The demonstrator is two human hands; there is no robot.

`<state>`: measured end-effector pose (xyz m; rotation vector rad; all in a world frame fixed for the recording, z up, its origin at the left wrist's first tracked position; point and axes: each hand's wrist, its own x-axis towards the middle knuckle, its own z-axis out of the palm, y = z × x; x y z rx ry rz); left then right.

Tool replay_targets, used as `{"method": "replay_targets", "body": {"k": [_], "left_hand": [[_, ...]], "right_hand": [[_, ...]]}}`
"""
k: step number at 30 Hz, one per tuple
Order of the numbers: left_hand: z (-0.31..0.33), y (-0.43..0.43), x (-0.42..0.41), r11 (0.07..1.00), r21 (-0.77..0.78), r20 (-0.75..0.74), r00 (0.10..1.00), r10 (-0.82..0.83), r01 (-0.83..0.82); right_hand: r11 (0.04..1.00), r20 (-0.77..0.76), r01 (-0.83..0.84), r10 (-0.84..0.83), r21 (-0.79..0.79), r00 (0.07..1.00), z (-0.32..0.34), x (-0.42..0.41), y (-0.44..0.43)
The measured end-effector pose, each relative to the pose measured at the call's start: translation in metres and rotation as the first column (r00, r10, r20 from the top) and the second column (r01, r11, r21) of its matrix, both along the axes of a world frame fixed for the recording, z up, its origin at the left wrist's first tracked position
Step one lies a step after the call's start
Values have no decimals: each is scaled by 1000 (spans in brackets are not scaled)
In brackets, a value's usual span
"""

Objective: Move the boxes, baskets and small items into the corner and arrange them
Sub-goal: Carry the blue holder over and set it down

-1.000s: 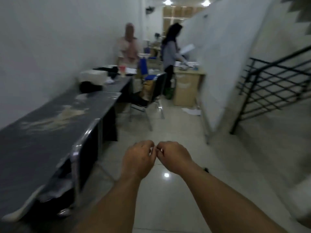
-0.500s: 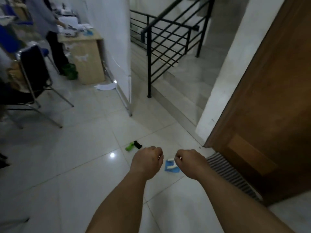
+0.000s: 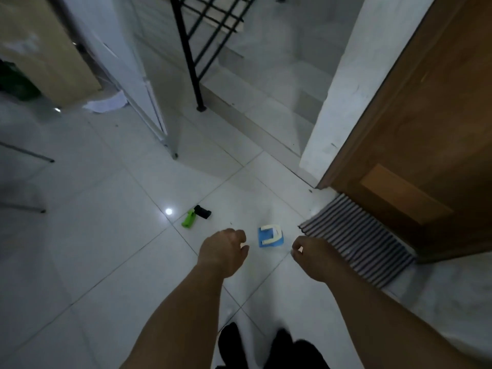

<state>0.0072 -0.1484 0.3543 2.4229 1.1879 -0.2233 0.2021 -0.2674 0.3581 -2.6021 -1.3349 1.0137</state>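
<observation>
The person's left hand [image 3: 223,252] and right hand [image 3: 314,256] reach out over a glossy white tiled floor [image 3: 106,262]. They are well apart, backs up, fingers curled under into loose fists. Nothing shows in either grip, though the palms are hidden.

The small items lie on the tiles just beyond the knuckles. A flat blue square [image 3: 274,242] sits between the 2 hands, and a white U-shaped piece [image 3: 271,231] rests on top of it. Further left, a bright green blocky piece [image 3: 188,222] touches a short black piece [image 3: 203,211] at 1 end, the 2 making an angle. A small round glare from a lamp shines on the tile near them.

To the right, a ribbed mat [image 3: 359,243] with dark and pale stripes lies against the foot of a brown wooden door [image 3: 426,115] with a raised panel. Beside the door stands a white plastered pillar [image 3: 354,83], scuffed near its base. Behind it, tiled steps rise past a black metal railing [image 3: 190,57] of straight bars. At the upper left a crumpled sheet of paper [image 3: 105,105] lies by a beige cabinet [image 3: 48,54]. The person's dark-clad feet [image 3: 231,344] show, blurred, at the bottom edge.
</observation>
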Motion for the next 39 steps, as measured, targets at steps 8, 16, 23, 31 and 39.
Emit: {"method": "replay_targets", "body": {"k": [8, 16, 23, 31, 39], "left_hand": [[-88, 78, 108, 984, -176, -69, 997, 29, -41], [-294, 153, 209, 965, -258, -130, 991, 24, -57], [-473, 173, 268, 963, -259, -280, 949, -143, 68], [-584, 169, 274, 935, -324, -414, 867, -277, 144], [-560, 190, 259, 924, -345, -314, 907, -280, 166]], "right_hand": [[945, -232, 306, -326, -117, 916, -95, 73, 67], [758, -368, 593, -652, -273, 663, -302, 115, 135], [468, -323, 799, -875, -378, 359, -487, 123, 167], [339, -265, 783, -937, -521, 229, -587, 124, 167], [594, -288, 722, -804, -356, 519, -542, 151, 187]]}}
